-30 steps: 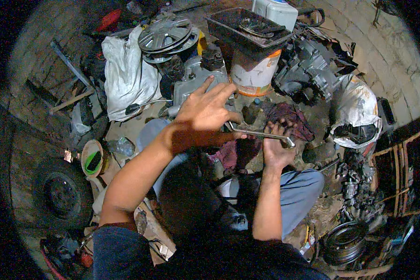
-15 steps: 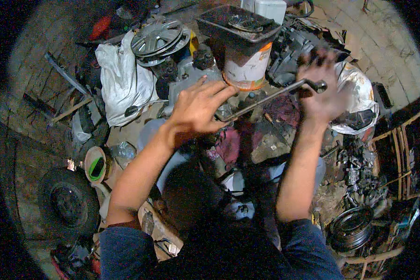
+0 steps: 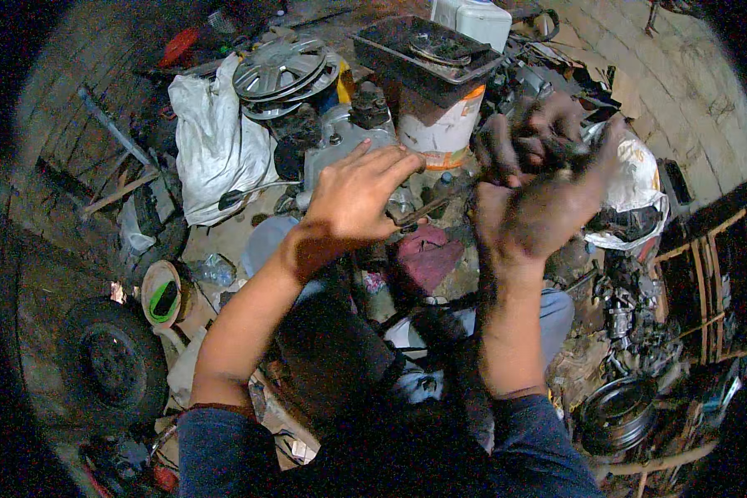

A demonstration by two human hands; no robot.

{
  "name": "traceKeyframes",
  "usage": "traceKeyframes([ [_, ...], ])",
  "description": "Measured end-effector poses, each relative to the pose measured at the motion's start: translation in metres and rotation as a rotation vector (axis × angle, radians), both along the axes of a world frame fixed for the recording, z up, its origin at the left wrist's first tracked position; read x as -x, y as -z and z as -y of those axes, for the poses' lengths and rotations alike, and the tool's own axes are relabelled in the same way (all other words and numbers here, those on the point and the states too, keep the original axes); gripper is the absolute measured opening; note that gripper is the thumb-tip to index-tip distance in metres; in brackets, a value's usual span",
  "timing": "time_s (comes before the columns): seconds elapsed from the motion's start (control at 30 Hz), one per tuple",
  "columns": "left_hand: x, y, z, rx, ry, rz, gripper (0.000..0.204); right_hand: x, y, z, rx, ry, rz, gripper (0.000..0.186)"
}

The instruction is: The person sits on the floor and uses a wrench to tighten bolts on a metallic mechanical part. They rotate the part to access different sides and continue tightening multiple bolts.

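My left hand (image 3: 361, 191) is over the middle of the floor, its thumb and fingers closed around the near end of a long thin metal wrench (image 3: 437, 203). The wrench slants up to the right, where its far end goes out of sight at my right hand (image 3: 539, 183). That hand is turned palm up with its fingers bent, shadowed and smeared by motion, so its grip is unclear. Just beyond my left fingers sits a grey metal casing (image 3: 340, 137). Below the wrench lies a dark red cloth (image 3: 427, 257).
A black tray (image 3: 373, 48) rests on a white bucket (image 3: 440, 133) ahead. Wheel covers (image 3: 280, 66) and a white sack (image 3: 216, 149) lie to the left, above a tyre (image 3: 112, 365). At right are a white bag (image 3: 643, 174), metal parts (image 3: 631, 299) and a wheel rim (image 3: 618, 415).
My right hand has moved left and nearer, turning and bending its fingers, and now hides the wrench's headed end. My left hand has stayed nearly in place on the wrench.
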State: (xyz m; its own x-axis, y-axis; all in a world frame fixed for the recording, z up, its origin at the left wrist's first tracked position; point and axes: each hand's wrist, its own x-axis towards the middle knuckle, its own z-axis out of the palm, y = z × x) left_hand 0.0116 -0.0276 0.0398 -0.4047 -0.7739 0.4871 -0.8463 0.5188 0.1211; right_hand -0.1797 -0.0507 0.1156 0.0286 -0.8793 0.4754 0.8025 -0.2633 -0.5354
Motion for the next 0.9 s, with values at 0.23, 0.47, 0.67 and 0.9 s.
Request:
traceKeyframes([
  [0.23,-0.025,-0.001,-0.003,-0.081,0.115,0.012,0.080,-0.016,-0.019,-0.001,0.127,-0.203,-0.344,0.040],
  [0.47,-0.028,-0.002,-0.004,-0.091,0.158,-0.027,0.081,-0.017,-0.018,0.000,0.348,0.336,-0.592,0.064],
  [0.67,-0.025,0.004,0.002,-0.068,0.249,-0.157,0.074,-0.021,-0.009,0.006,0.479,0.527,-0.510,0.045],
  [0.9,-0.020,0.001,0.001,-0.065,0.184,-0.058,0.075,0.078,-0.022,0.035,0.018,0.028,0.051,0.033],
])
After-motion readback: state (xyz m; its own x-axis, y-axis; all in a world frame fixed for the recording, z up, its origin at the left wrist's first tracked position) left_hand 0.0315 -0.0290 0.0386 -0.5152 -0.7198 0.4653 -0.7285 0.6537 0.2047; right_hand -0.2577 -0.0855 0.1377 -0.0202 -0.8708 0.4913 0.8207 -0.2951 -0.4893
